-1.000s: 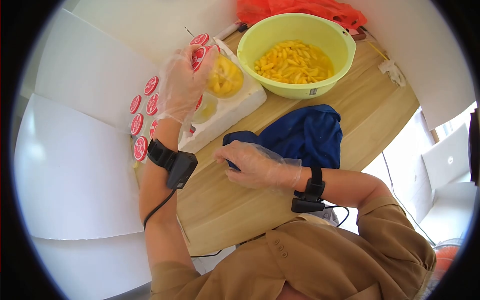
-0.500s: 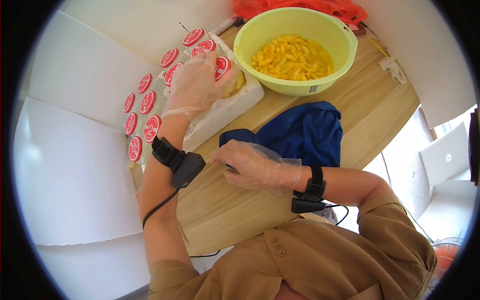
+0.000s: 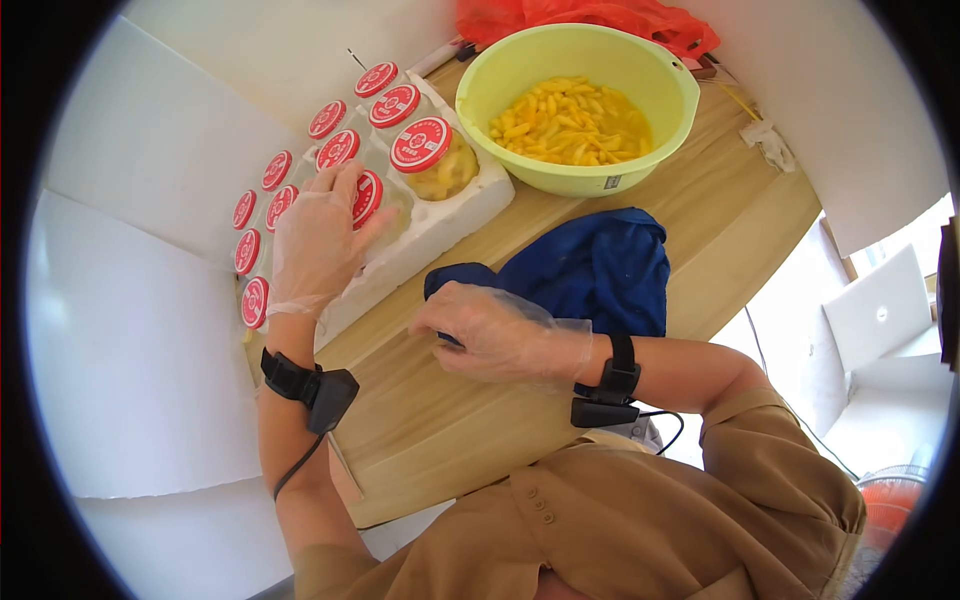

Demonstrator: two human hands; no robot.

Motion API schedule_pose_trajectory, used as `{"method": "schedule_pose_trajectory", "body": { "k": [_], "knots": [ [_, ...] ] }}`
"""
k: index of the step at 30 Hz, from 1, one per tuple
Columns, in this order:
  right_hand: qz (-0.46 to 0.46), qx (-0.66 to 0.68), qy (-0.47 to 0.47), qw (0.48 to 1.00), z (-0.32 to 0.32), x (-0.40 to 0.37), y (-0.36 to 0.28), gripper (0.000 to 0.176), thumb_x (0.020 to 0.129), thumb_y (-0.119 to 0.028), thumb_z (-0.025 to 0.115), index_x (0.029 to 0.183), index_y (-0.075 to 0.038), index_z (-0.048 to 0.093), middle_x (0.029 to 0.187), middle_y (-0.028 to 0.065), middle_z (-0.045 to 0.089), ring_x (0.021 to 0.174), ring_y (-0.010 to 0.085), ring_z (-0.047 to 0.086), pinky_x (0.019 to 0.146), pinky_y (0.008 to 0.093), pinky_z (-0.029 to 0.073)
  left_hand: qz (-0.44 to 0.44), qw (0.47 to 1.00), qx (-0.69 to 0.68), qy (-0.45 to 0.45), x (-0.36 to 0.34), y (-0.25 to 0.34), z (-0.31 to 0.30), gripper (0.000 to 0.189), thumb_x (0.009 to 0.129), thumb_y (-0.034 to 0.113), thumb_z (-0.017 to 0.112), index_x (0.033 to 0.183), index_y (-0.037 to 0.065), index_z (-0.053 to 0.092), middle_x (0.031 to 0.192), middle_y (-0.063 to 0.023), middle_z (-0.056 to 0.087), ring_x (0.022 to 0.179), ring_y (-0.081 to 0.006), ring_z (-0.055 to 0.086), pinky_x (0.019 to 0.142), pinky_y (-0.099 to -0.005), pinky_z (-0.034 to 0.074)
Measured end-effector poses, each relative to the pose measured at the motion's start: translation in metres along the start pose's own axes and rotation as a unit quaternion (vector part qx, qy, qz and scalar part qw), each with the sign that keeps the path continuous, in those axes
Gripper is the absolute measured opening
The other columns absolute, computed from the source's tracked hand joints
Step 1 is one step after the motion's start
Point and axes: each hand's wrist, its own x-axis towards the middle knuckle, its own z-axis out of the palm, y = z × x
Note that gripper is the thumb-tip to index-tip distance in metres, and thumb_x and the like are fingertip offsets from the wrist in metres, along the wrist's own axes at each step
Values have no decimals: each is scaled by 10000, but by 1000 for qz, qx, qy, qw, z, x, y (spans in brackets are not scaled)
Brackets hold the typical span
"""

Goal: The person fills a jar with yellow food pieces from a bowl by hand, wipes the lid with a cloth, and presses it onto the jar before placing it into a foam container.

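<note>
My left hand (image 3: pixel 315 245), in a clear plastic glove, has its fingers curled round the red lid of a glass jar (image 3: pixel 398 208) in the front row of a white foam tray (image 3: pixel 450 225). To the right of it, a jar of yellow pieces (image 3: pixel 443 178) with a red lid stands in the tray's end slot. My right hand (image 3: pixel 485 332), gloved too, is closed on a bunched part of a dark blue cloth (image 3: pixel 600 265) that lies on the table.
Several more red-lidded jars (image 3: pixel 337 150) fill the foam tray. Behind the cloth stands a light green bowl (image 3: pixel 480 135) with yellow fruit strips (image 3: pixel 575 120) in liquid. A red plastic bag (image 3: pixel 590 14) lies behind the bowl. White panels (image 3: pixel 140 330) flank the wooden table (image 3: pixel 420 440).
My left hand has moved left and toward me, from the filled end jar to the neighbouring jar. The end jar is now uncovered. My right hand stays on the cloth.
</note>
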Motion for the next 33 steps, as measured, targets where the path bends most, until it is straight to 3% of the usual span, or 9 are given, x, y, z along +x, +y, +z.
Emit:
{"method": "schedule_pose_trajectory", "body": {
  "k": [5, 11, 15, 18, 19, 22, 28, 31, 33],
  "knots": [
    [-120, -140, -15, 983, 2, -1, 5, 247, 813, -81, 714, 1058, -94, 737, 1073, 100, 700, 1137, 335, 620, 968, 446, 540, -10, 1000, -18, -1, 5, -13, 12, 595, 971, 426, 719, 1383, 7, 623, 1187, -210, 711, 1094, -383, 686, 885, -484, 560],
    [-57, -230, -79, 968, -11, -1, 8, 171, 834, -76, 682, 980, -103, 768, 1106, 76, 699, 1146, 313, 611, 997, 427, 518, -2, 998, -5, 62, 3, -7, 4, 503, 955, 343, 739, 1331, 21, 648, 1124, -200, 726, 977, -386, 710, 828, -474, 573],
    [-29, -287, -2, 957, -13, 3, 17, 172, 819, -81, 696, 984, -63, 741, 1076, 105, 683, 1144, 319, 613, 991, 451, 529, 1, 992, 4, 127, -13, -2, -22, 472, 943, 301, 751, 1320, 33, 657, 1104, -199, 727, 933, -386, 712, 813, -470, 570],
    [4, -228, 75, 971, -22, 6, -6, 237, 838, -86, 695, 1070, -39, 693, 1106, 138, 672, 1158, 333, 614, 1002, 458, 523, -34, 989, -46, 135, -35, 2, -37, 460, 936, 272, 757, 1313, 30, 654, 1097, -196, 724, 915, -385, 711, 806, -462, 567],
    [33, -189, 75, 979, -22, 6, -10, 383, 868, -119, 723, 1222, -15, 619, 1181, 179, 653, 1182, 372, 609, 1019, 469, 515, -30, 986, -68, 147, -42, 3, -38, 460, 928, 263, 762, 1310, 29, 654, 1088, -195, 723, 909, -384, 710, 805, -457, 567],
    [93, -42, 108, 989, -30, 9, -33, 575, 853, -139, 807, 1354, -12, 554, 1300, 197, 630, 1238, 389, 603, 1046, 466, 501, -20, 982, -116, 145, -69, 5, -41, 471, 898, 233, 776, 1305, 33, 653, 1079, -192, 716, 902, -380, 704, 803, -446, 569],
    [25, 23, 37, 999, -22, 6, -31, 754, 820, -190, 890, 1443, -22, 500, 1372, 177, 620, 1292, 339, 602, 1099, 397, 488, 62, 993, -85, 46, -117, 22, -30, 596, 802, 237, 839, 1336, 65, 638, 1153, -149, 675, 943, -344, 689, 786, -430, 586],
    [2, 118, -72, 990, -20, 10, -33, 906, 716, -220, 933, 1478, -19, 485, 1432, 230, 613, 1338, 387, 602, 1111, 435, 491, 125, 987, -93, 30, -130, 35, -17, 656, 757, 263, 862, 1338, 67, 629, 1185, -135, 668, 965, -344, 689, 781, -432, 594],
    [-31, 145, -96, 984, -12, 10, -23, 885, 696, -216, 945, 1448, -45, 510, 1401, 214, 637, 1303, 383, 624, 1092, 434, 503, 139, 983, -118, 27, -137, 41, -10, 671, 723, 242, 862, 1331, 75, 632, 1206, -143, 681, 979, -364, 692, 783, -439, 600]
  ]
}}
